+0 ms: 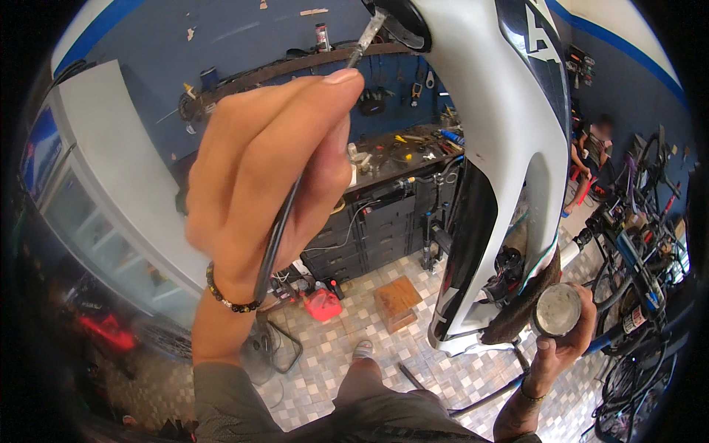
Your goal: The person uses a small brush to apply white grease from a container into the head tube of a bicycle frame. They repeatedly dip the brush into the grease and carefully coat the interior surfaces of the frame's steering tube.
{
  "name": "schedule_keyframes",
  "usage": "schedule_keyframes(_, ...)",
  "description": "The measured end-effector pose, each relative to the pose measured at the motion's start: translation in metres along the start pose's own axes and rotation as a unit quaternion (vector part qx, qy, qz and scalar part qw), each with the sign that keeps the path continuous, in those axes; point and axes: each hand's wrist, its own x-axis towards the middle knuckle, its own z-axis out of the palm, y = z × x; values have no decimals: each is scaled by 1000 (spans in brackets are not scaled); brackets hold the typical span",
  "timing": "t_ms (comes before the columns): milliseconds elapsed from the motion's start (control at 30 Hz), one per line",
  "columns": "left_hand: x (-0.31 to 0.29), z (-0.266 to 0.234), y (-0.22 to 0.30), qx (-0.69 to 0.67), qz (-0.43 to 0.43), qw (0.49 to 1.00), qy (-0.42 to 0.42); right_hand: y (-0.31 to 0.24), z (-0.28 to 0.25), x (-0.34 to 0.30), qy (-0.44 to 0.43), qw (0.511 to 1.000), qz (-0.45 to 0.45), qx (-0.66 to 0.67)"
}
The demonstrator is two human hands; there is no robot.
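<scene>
My left hand (277,162) is raised close to the camera, its fingers pinched round a thin brush (367,37) with a long black handle. The brush's pale, smeared tip points up at a dark opening (406,26) in a white and black bicycle frame (473,96). Whether the tip touches the rim I cannot tell. Lower right, my right hand (565,347) holds a small round tub (557,310) of greyish paste, its open top facing up. The tub is beside a dark brown cloth (521,314) wrapped at the lower part of the frame.
A cluttered workbench (391,162) with black drawers (369,236) stands behind, with tools on the wall. A wooden block (396,301) and a red container (323,304) sit on the tiled floor. Several bicycles (628,251) crowd the right; a person (593,151) sits beyond. A glass-door cabinet (111,214) stands left.
</scene>
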Motion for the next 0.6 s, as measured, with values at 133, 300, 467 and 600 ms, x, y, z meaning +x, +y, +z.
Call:
schedule_keyframes(133, 7, -5, 3, 30, 23, 999, 2, -7, 2, 0, -6, 1000, 20, 12)
schedule_keyframes(300, 9, -3, -3, 60, 43, 997, -16, -6, -2, -2, -19, 1000, 11, 20)
schedule_keyframes(467, 7, -2, 5, 35, 10, 999, 21, -8, -3, -3, -19, 999, 18, 19)
schedule_keyframes(600, 9, 1, 1, 69, 42, 997, -4, -8, -6, -5, -22, 1000, 13, 12)
